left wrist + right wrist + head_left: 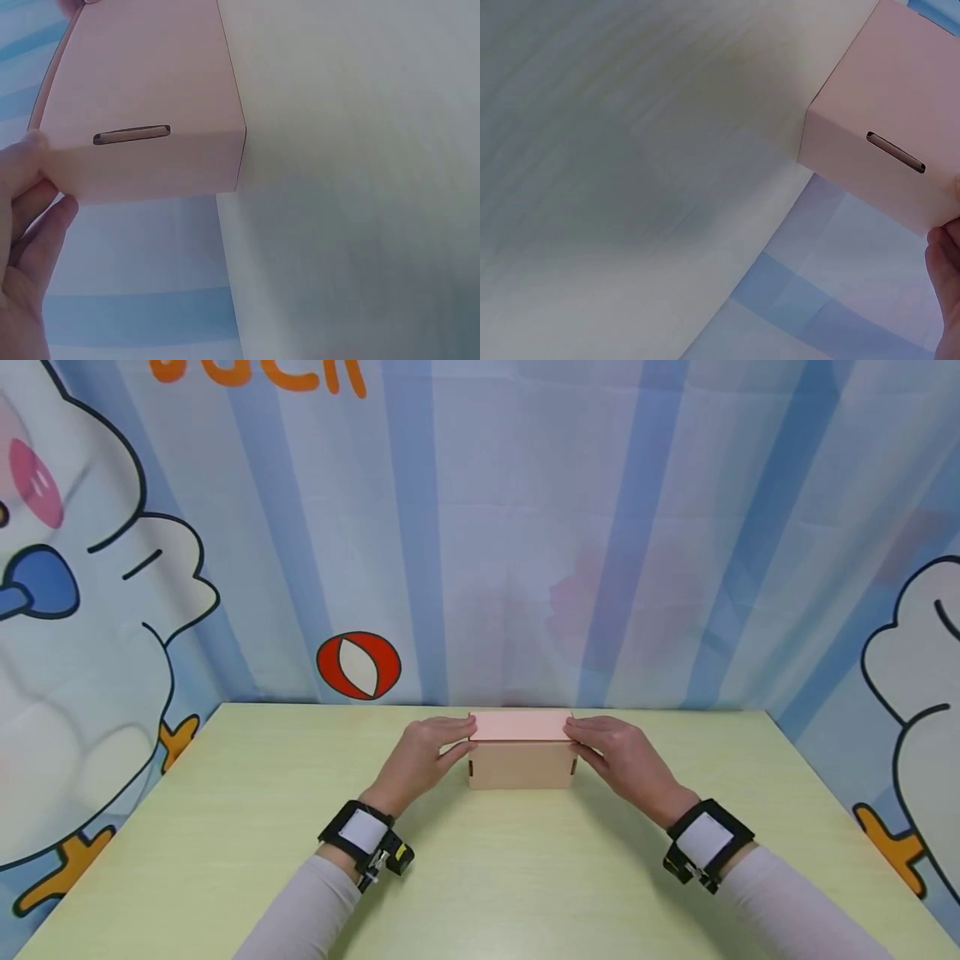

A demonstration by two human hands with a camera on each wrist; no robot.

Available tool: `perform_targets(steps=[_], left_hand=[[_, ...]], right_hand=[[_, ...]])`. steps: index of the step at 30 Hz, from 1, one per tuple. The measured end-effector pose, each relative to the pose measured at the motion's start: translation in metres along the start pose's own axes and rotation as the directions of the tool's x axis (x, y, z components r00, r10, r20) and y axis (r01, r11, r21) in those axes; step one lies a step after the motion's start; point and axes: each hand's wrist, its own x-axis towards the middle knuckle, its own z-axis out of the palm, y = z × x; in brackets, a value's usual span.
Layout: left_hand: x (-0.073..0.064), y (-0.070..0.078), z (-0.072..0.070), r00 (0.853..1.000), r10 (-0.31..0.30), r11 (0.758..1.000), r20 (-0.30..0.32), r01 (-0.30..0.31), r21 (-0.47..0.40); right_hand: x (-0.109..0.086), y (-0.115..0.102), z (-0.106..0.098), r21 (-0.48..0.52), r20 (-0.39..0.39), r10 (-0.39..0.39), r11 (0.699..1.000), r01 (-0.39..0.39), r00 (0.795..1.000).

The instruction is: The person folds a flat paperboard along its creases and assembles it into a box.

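Observation:
A small pink cardboard box (521,766) with a flat pink lid (522,725) stands near the back of the table. My left hand (420,760) grips its left end up by the lid, thumb at the front and fingers toward the back. On the opposite end, my right hand (626,764) holds the upper corner in the same way. A narrow slot (132,135) shows by the left end of the box in the left wrist view. Another slot (896,152) is seen in the right wrist view, where the right hand is mostly cut off by the frame edge.
The pale yellow-green table (517,885) runs back to a striped blue curtain (510,527) close behind the box. Cartoon figures and a red-and-white ball are printed on the curtain. Each wrist carries a black strap with a small camera.

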Motion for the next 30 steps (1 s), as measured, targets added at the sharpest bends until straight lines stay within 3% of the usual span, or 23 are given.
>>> perform_targets(steps=[14,21,30], left_hand=[[-0.0011,0.0032,-0.0054,0.999,0.038,0.994,0.038,-0.042,0.104],[-0.0033,0.0035,-0.0042,0.998,0.055,0.991,0.026,-0.058,0.123],[-0.0025,0.0038,-0.0046,0.999,0.044,0.990,0.017,-0.046,0.133]], right_hand=[[-0.0011,-0.0041,-0.0021,-0.023,0.008,-0.013,1.000,0.013,1.000],[-0.0009,-0.0061,-0.0027,-0.028,0.027,-0.009,1.000,0.010,1.000],[-0.0015,-0.0053,0.0044,-0.016,-0.032,0.004,1.000,-0.004,0.999]])
